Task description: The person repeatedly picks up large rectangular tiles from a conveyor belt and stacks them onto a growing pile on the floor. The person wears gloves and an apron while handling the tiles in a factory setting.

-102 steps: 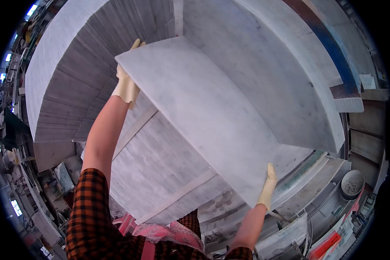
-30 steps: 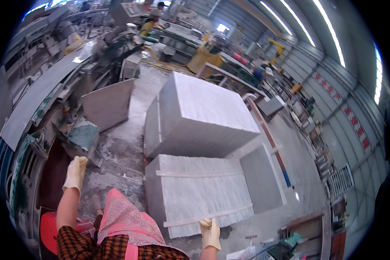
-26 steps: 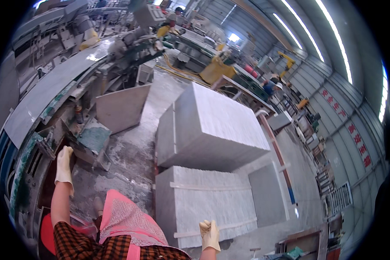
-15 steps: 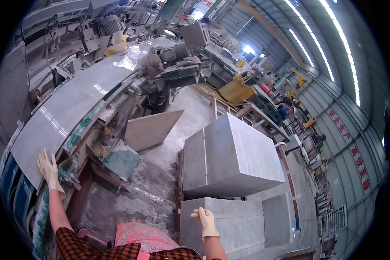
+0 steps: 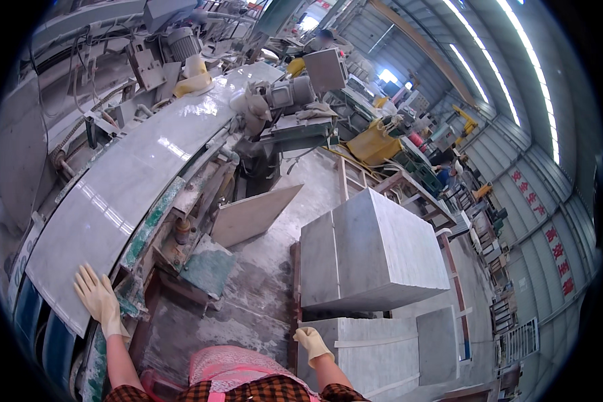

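My left hand (image 5: 100, 299), in a cream rubber glove, lies with fingers stretched out on the near right part of a long, glossy pale grey stone slab (image 5: 114, 201). Beneath the slab's near end, dark blue rollers (image 5: 55, 348) show. My right hand (image 5: 313, 344), gloved the same way, is curled closed by the left edge of the lower stack of grey stone slabs (image 5: 375, 345). No object shows in it. Whether it touches the stack I cannot tell.
A taller strapped block of slabs (image 5: 362, 254) stands beyond the lower stack. A loose beige panel (image 5: 254, 216) leans by the machine frame. Ahead are a motor (image 5: 291, 92) and a yellow tub (image 5: 375, 142). A person (image 5: 445, 174) is farther off.
The whole view has shifted, with the scene lower and farther right. My left hand rests farther onto the slab. The right hand has moved left and down to the stack's left edge.
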A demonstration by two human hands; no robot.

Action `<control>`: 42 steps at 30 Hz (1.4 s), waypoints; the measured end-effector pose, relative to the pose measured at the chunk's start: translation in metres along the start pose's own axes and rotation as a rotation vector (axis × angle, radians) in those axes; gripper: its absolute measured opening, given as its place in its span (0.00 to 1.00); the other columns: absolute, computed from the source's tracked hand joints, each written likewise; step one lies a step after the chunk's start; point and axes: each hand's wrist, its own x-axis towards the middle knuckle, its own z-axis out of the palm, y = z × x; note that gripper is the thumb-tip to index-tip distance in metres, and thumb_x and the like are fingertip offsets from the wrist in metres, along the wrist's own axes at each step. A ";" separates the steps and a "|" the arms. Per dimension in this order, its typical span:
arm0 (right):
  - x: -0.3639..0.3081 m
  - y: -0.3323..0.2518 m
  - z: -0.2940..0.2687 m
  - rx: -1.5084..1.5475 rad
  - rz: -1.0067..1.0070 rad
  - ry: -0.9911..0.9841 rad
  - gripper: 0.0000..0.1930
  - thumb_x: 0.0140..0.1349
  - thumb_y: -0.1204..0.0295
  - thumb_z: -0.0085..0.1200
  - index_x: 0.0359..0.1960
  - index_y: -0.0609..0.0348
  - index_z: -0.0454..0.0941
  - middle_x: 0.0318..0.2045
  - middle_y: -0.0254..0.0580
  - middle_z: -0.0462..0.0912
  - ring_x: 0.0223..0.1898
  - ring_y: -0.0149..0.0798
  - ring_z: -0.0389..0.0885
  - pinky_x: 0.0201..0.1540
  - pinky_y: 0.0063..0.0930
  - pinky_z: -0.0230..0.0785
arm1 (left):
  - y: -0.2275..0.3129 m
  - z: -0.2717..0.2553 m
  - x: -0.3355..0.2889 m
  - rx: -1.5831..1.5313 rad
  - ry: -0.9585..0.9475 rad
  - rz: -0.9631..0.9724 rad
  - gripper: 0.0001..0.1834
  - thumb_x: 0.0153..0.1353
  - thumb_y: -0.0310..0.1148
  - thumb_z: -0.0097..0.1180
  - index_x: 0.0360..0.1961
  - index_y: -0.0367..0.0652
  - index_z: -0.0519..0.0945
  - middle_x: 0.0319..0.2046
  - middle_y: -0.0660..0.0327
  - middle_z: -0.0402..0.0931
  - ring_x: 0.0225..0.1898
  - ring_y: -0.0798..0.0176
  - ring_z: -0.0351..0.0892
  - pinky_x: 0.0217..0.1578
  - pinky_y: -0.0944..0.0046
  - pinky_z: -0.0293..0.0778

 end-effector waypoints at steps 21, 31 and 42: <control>0.005 0.079 -0.017 0.225 -0.091 0.384 0.11 0.57 0.69 0.53 0.36 0.65 0.79 0.26 0.35 0.78 0.31 0.31 0.74 0.35 0.30 0.68 | -0.007 0.029 -0.001 0.353 -0.057 0.020 0.28 0.73 0.50 0.30 0.68 0.47 0.61 0.66 0.58 0.63 0.63 0.53 0.65 0.63 0.57 0.57; -0.035 0.197 0.008 0.086 0.561 0.642 0.24 0.50 0.63 0.56 0.43 0.71 0.76 0.41 0.64 0.81 0.47 0.53 0.82 0.45 0.42 0.72 | -0.014 0.034 0.015 0.285 -0.192 -0.054 0.32 0.69 0.56 0.34 0.67 0.49 0.64 0.65 0.55 0.63 0.62 0.49 0.66 0.61 0.50 0.61; -0.039 0.121 0.002 0.167 0.231 0.698 0.23 0.52 0.64 0.51 0.44 0.73 0.77 0.41 0.67 0.80 0.48 0.58 0.80 0.51 0.42 0.70 | -0.041 0.054 0.037 0.173 -0.320 -0.034 0.32 0.66 0.55 0.40 0.62 0.44 0.69 0.60 0.51 0.69 0.60 0.49 0.69 0.58 0.51 0.66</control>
